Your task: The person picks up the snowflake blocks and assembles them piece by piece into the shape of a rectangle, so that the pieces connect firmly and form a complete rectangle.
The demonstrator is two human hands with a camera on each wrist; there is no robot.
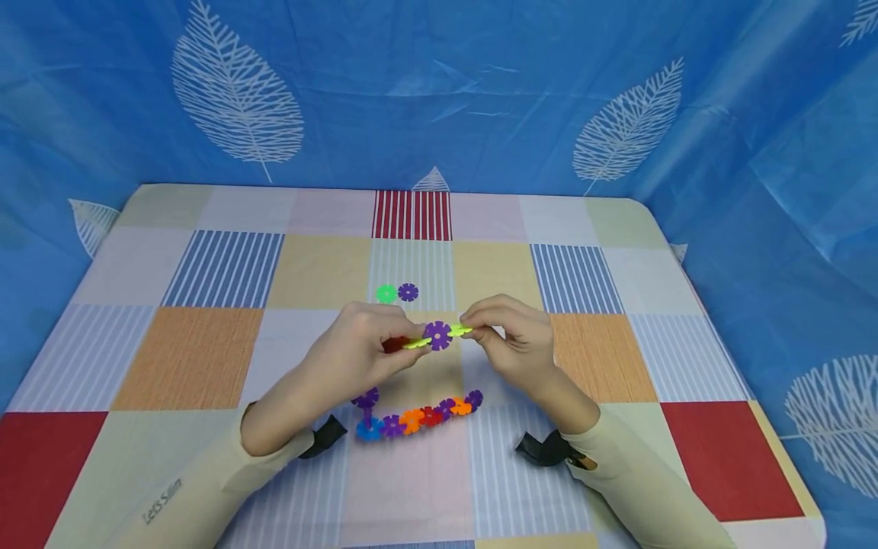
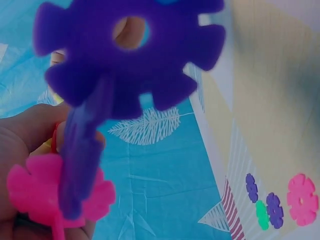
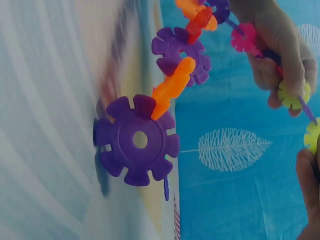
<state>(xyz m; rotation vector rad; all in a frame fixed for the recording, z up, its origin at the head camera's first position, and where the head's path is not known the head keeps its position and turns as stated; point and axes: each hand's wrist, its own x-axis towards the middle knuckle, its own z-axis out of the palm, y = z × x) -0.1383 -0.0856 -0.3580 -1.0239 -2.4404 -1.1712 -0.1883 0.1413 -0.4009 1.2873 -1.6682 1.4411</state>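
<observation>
Blue leaf-print sheeting [image 1: 439, 91] round a patchwork tablecloth [image 1: 411, 488] suggests a curtained booth.

You've got a purple disc [image 1: 437, 335], yellow-green discs [image 1: 461, 330], a pink disc [image 3: 243, 37]; your chain [image 1: 430, 416] shows purple, blue, orange, red. Your loose discs: a green one [image 1: 386, 293], a purple one [image 1: 408, 292]. Your tabletop [image 1: 411, 488] is patchwork: plain red, orange, tan, pale squares, blue-and-white stripes, one red-and-white striped. Your backdrop [image 1: 439, 91]: blue, white leaf print. Your sleeves [image 1: 213, 480]: cream, left one dark-lettered; straps [image 1: 545, 449] black
</observation>
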